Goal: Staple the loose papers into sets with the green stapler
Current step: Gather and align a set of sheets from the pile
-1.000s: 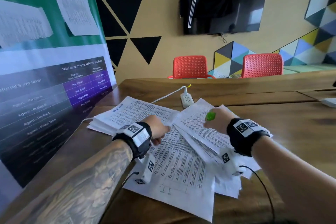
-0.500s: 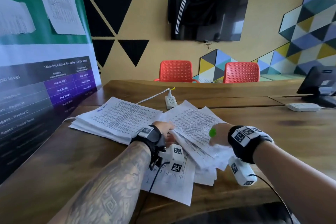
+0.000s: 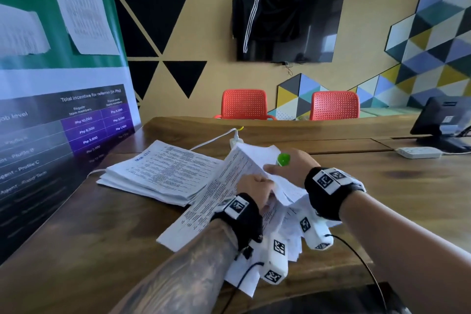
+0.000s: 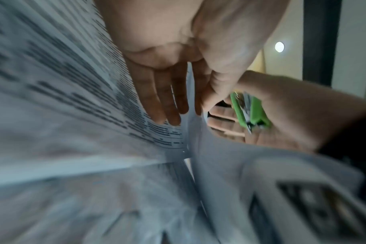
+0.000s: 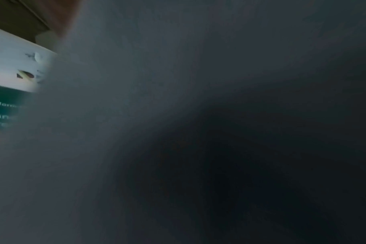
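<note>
In the head view my left hand [image 3: 256, 186] lifts a few printed sheets [image 3: 224, 186] off the loose pile [image 3: 288, 234], tilting them up on edge. The left wrist view shows my left hand [image 4: 184, 102] pinching a sheet [image 4: 136, 135] between thumb and straight fingers. My right hand [image 3: 293, 166] grips the green stapler [image 3: 283, 159] just beyond the raised sheets' top corner. In the left wrist view the green stapler [image 4: 249, 110] lies in the right palm [image 4: 282, 118], right beside my left thumb. Paper fills the right wrist view, which is dark and blurred.
A thick stack of printed papers [image 3: 158, 173] lies on the wooden table [image 3: 102, 237] to the left. A white power strip [image 3: 235, 141] sits behind the sheets, another [image 3: 418, 152] at far right near a black device [image 3: 443, 125]. A banner [image 3: 63, 122] stands along the left.
The sheets lay flat on the pile; now my left hand has raised a few of them on edge. My right hand with the stapler has moved up and closer to their top corner.
</note>
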A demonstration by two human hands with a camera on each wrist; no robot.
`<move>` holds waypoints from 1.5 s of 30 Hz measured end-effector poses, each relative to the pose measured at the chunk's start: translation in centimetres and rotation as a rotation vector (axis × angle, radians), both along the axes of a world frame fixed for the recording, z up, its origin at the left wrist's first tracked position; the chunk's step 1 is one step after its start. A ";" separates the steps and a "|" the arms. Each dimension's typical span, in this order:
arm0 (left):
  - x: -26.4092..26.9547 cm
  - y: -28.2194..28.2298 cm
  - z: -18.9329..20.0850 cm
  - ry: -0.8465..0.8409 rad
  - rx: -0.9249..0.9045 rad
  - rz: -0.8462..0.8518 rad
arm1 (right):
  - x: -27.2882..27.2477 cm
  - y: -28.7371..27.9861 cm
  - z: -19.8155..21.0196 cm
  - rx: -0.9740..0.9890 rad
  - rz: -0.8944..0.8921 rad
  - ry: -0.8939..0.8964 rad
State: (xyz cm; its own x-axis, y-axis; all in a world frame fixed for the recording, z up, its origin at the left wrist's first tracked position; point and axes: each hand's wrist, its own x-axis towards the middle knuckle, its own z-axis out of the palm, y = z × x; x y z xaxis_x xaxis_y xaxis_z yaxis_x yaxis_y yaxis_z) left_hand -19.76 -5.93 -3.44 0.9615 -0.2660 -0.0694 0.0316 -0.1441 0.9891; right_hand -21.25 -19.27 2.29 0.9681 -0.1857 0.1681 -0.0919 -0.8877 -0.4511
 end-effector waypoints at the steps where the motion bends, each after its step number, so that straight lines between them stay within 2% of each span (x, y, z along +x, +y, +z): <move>1: -0.5 -0.1 -0.3 -0.080 0.045 -0.013 | 0.5 0.1 0.3 -0.034 -0.009 0.017; 4: -1.3 -0.5 -1.1 -0.258 0.156 -0.065 | 1.4 0.4 0.9 -0.129 -0.013 0.080; 7: -1.7 0.0 -1.2 -0.336 0.188 -0.121 | 1.5 0.5 0.9 -0.213 -0.042 0.075; 10: -1.8 1.1 0.3 -0.325 0.187 -0.110 | 0.8 0.5 0.6 -0.145 -0.062 0.016; 13: -1.0 2.9 3.7 -0.237 0.018 0.063 | 0.1 0.8 0.7 -0.032 -0.048 -0.094; 15: 0.3 4.2 5.8 -0.120 -0.080 0.024 | -0.4 1.7 1.1 -0.027 -0.011 -0.152; 17: 1.2 5.1 7.6 -0.129 -0.066 -0.091 | -0.9 3.2 1.6 -0.047 0.060 -0.230; 19: 2.1 5.7 8.8 -0.233 -0.012 -0.063 | -1.2 5.0 2.1 -0.068 0.168 -0.295; 24: 4.1 9.1 11.6 -0.509 0.146 0.224 | -1.0 8.0 4.5 -0.102 0.341 -0.346; 29: 2.7 12.5 15.2 -0.814 0.332 0.245 | -1.6 8.7 10.8 -0.104 0.290 -0.750; 31: 1.4 13.2 17.3 -0.953 0.392 0.267 | -2.0 9.3 13.4 -0.052 0.315 -0.847; 33: 1.1 14.2 18.7 -1.038 0.427 0.269 | -2.5 10.1 14.8 -0.024 0.331 -0.842; 35: 1.4 15.6 18.8 -1.055 0.455 0.340 | -2.7 10.8 14.1 0.004 0.333 -0.776; 36: 1.5 16.3 18.5 -1.006 0.479 0.371 | -2.7 11.1 13.1 0.006 0.321 -0.742; 37: 1.2 16.9 17.9 -0.892 0.512 0.334 | -2.5 11.3 11.7 -0.002 0.298 -0.714; 39: 0.3 17.8 15.5 -0.532 0.570 0.064 | -2.3 11.7 8.9 0.036 0.299 -0.653; 40: -0.5 17.9 14.1 -0.299 0.486 -0.108 | -2.4 11.9 7.6 0.062 0.311 -0.622; 41: -1.4 18.0 12.8 -0.100 0.307 -0.248 | -2.6 12.1 6.4 0.068 0.322 -0.594; 42: -1.6 18.2 11.5 0.018 0.096 -0.307 | -2.8 12.4 5.3 0.067 0.350 -0.574; 43: -1.4 18.2 10.3 0.074 -0.097 -0.287 | -3.1 12.7 4.4 0.061 0.382 -0.563; 45: -0.3 18.3 8.8 0.136 -0.366 -0.110 | -3.5 13.5 3.3 0.046 0.438 -0.560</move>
